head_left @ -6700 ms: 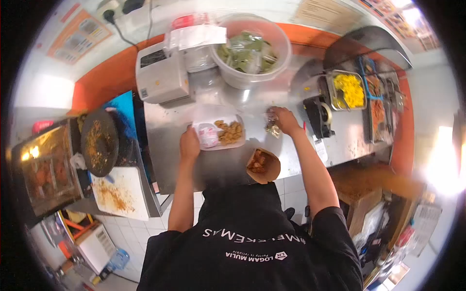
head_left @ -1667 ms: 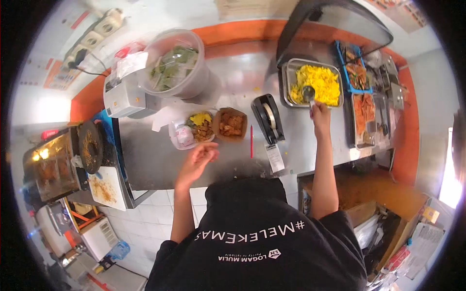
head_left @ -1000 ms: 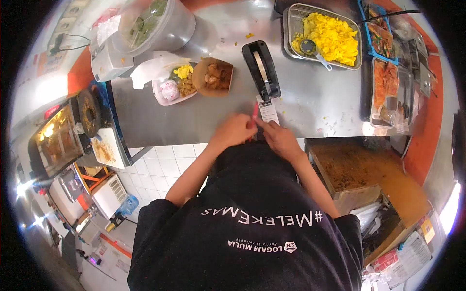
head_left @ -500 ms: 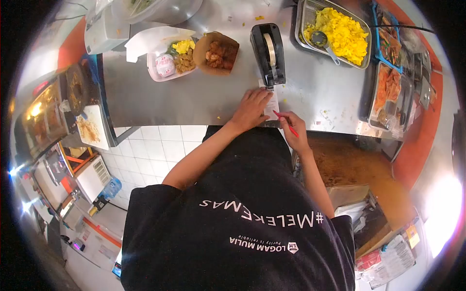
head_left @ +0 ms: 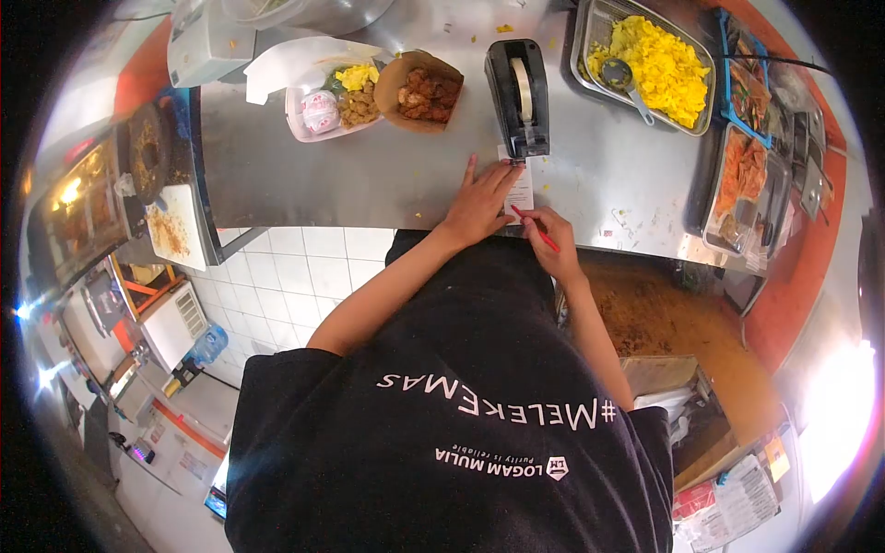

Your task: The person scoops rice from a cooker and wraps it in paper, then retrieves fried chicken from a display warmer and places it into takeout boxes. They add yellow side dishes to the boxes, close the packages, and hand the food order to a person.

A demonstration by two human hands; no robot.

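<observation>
My left hand (head_left: 477, 205) lies flat with spread fingers on the left edge of a narrow printed paper slip (head_left: 520, 190) on the steel counter (head_left: 387, 175). Between the fingers of my right hand (head_left: 553, 241) is a red pen (head_left: 537, 229), its tip on the lower part of the slip. The top of the slip reaches the front end of a black tape dispenser (head_left: 518, 97). Left of the dispenser stands an open brown paper box (head_left: 421, 91) with fried pieces. It touches a white open box (head_left: 333, 108) holding a wrapped round item, brown pieces and yellow food.
At the upper right, a metal tray (head_left: 648, 67) of yellow food holds a ladle (head_left: 627, 81). Further right are a blue basket (head_left: 745, 83) and a clear container (head_left: 745, 189) of orange-red food. A white device (head_left: 210, 43) stands upper left, a stained cutting board (head_left: 174, 227) at the left.
The ladle was released in the yellow food, and my right hand came over to the slip and took the red pen. My left hand moved from beside the food boxes onto the slip.
</observation>
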